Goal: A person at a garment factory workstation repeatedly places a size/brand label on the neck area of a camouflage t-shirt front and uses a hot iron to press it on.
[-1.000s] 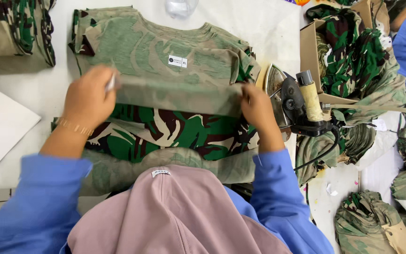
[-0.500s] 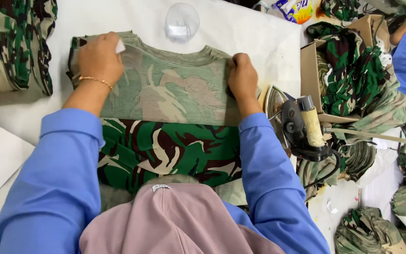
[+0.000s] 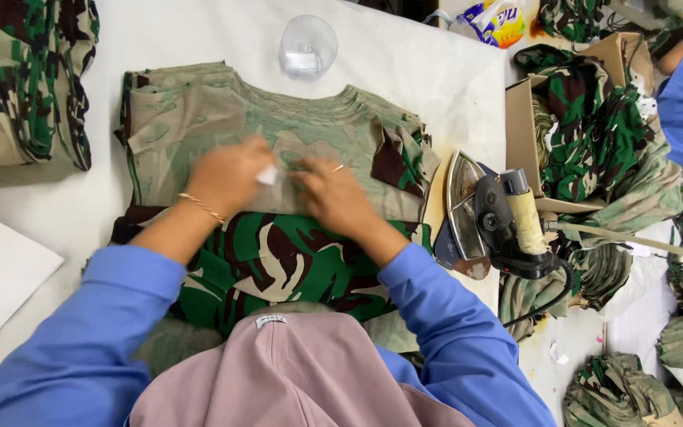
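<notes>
Half a second ago our hands pinned the shirt's outer corners; now both meet at its middle. Our left hand pinches a small white slip, our right hand presses flat, fingers loose, on the camouflage shirt spread on the desk. A colourful packet lies at the far edge, a brown cardboard box of garments right.
</notes>
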